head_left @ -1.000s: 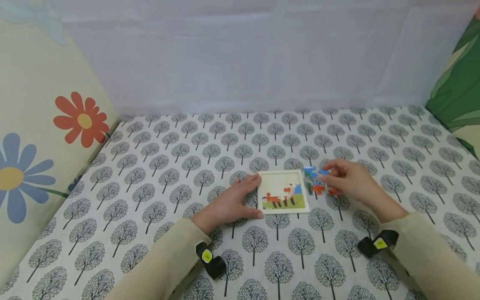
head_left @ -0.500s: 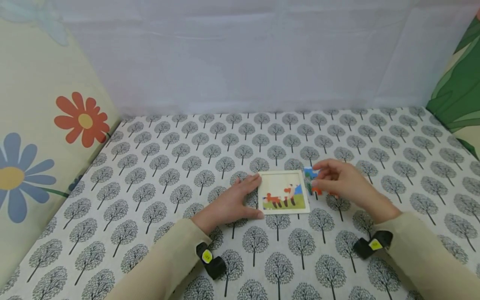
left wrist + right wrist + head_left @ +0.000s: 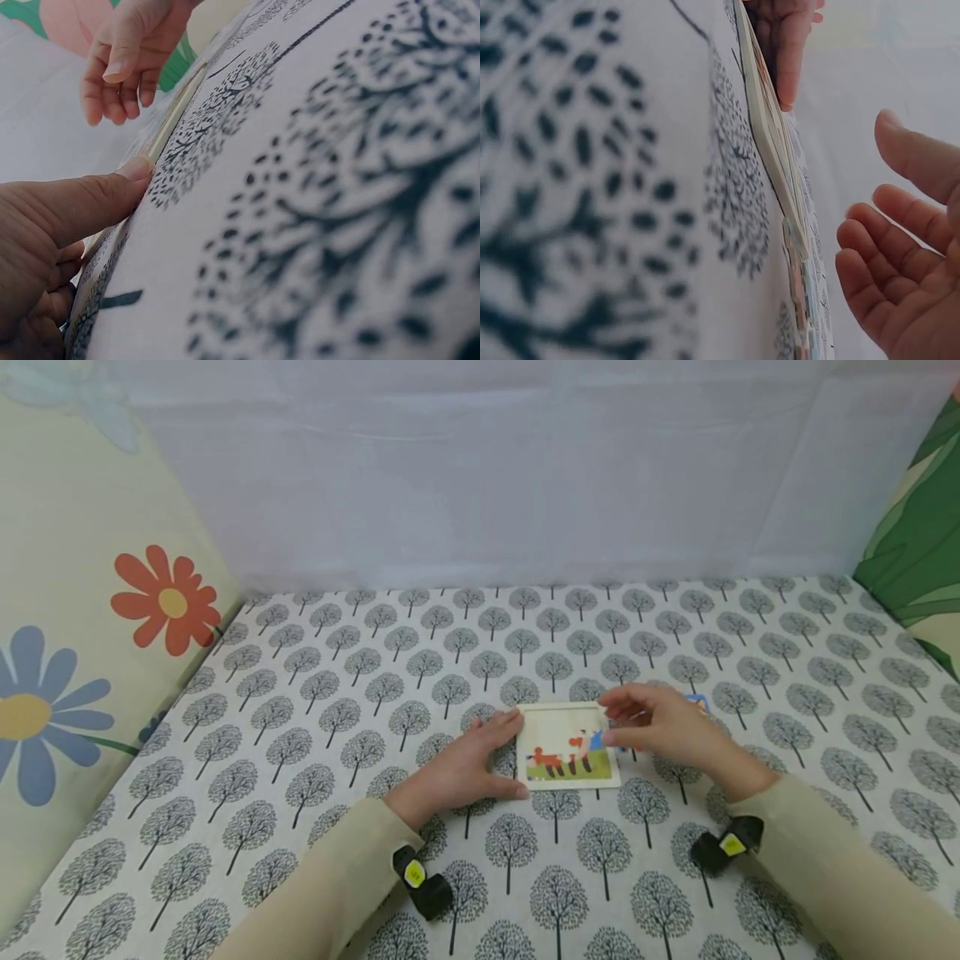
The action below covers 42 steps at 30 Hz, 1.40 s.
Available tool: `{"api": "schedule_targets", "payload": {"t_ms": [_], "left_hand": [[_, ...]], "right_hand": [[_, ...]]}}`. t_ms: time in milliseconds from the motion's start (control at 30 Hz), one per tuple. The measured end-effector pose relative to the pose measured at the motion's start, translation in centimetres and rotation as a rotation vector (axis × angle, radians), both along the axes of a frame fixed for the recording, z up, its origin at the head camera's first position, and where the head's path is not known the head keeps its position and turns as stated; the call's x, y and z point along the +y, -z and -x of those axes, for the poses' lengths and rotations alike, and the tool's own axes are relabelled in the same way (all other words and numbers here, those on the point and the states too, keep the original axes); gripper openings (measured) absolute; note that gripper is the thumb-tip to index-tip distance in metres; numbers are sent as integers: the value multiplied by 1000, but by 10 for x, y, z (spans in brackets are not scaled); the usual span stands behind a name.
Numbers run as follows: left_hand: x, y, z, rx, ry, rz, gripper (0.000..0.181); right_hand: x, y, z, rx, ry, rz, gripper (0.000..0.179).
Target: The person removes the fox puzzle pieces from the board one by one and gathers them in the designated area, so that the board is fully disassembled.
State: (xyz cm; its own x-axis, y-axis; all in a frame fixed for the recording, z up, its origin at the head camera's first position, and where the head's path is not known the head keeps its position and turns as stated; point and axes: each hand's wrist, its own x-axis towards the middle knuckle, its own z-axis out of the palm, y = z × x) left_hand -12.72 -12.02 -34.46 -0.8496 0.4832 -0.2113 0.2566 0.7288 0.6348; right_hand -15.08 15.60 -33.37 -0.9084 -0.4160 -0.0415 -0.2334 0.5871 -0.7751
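Note:
A jigsaw puzzle board (image 3: pixel 551 727) in a cream frame lies on the patterned cloth, showing a red animal on green ground. My left hand (image 3: pixel 472 764) rests against its left side, fingers and thumb spread towards the two left corners. In the left wrist view the left thumb (image 3: pixel 112 193) touches the frame's edge. My right hand (image 3: pixel 667 727) hovers by the right edge of the board, thumb and fingers apart with nothing between them. Loose puzzle pieces (image 3: pixel 801 300) lie flat beside the board, partly hidden under the right hand in the head view.
A blue-edged puzzle piece (image 3: pixel 696 700) shows behind the right hand. The tree-print cloth (image 3: pixel 337 677) spreads all around. A white sheet (image 3: pixel 495 477) hangs at the back, and a flower-painted panel (image 3: pixel 97 610) stands at the left.
My right hand has moved left from over the loose pieces to the board's right edge, uncovering a blue-edged piece behind it. The left hand and the board have stayed put.

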Motion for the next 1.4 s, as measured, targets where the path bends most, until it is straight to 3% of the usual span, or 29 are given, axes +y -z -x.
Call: {"api": "schedule_targets", "payload": {"t_ms": [267, 533, 1100, 1400], "left_hand": [[0, 0, 0, 6, 0, 4, 95], [1, -1, 0, 22, 11, 5, 94], [1, 0, 1, 18, 21, 10, 94], [0, -1, 0, 18, 12, 7, 94]], "right_hand": [[-9, 0, 1, 36, -32, -50, 46], [-18, 0, 0, -11, -50, -84, 43], [-31, 3, 3, 65, -103, -225, 36], [-37, 1, 10, 8, -125, -268, 28]]}}
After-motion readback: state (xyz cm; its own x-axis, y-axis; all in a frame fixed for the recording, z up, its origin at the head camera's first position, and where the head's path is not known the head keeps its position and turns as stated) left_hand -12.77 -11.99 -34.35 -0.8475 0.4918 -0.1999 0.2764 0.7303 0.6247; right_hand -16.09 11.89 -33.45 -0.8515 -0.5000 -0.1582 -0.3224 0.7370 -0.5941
